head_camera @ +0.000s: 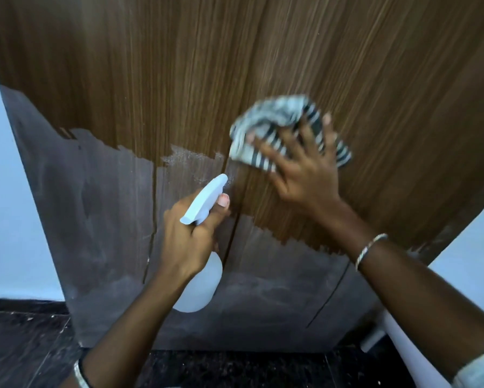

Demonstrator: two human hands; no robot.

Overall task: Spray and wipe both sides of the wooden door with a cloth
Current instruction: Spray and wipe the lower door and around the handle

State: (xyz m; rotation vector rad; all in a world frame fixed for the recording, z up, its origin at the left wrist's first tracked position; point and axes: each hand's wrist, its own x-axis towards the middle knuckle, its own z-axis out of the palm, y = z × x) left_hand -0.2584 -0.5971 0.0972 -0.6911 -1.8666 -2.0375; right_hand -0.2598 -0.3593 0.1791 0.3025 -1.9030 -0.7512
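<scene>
My left hand [187, 236] hid the neck of the spray bottle [200, 289]; the cloth [274, 116] was blurred, the door [179, 65] cropped above.

A pale bluish left wall [8, 191] is running down the frame's left edge, meeting a dark speckled floor [25, 345]; a right wall [470, 247] of the same pale tone is showing at the right edge; soft, even light is falling on both; faint joint lines are crossing the glossy floor at lower left; a white tube-like shape [374, 338] is sitting near the floor's right side, too unclear to name.
</scene>
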